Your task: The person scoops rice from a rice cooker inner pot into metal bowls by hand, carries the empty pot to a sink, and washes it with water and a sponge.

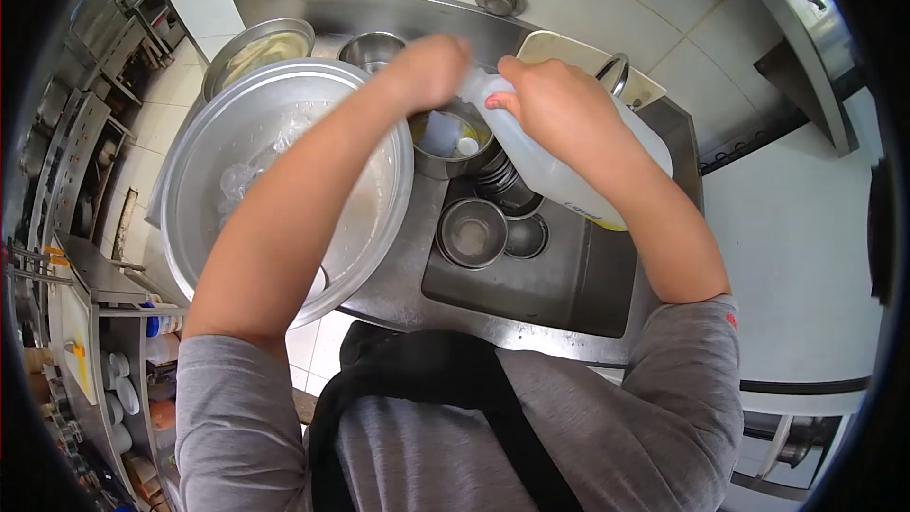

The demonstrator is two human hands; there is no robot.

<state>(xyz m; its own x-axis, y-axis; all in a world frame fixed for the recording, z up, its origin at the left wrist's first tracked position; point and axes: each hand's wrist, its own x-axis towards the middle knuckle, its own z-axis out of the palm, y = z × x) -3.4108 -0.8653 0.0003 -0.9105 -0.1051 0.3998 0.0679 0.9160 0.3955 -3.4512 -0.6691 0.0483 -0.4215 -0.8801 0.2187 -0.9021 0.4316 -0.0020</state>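
Observation:
A white translucent plastic jug (542, 156) is tilted, its neck toward the upper left. Some yellow shows at its lower end. My right hand (566, 104) is closed around the jug near its neck. My left hand (431, 71) is beside the jug's mouth; motion smears it, and its fingers cannot be made out. Below the neck stands a metal pot (453, 163) with a bluish-grey piece, a small white round item and some yellow liquid inside.
A large metal basin (391, 194) with crumpled clear plastic inside stands at left. A bowl (223, 66) with pale contents and a steel pot (372, 43) are behind it. The sink (536, 299) holds several metal bowls (473, 232). A tap (621, 71) rises at the back right.

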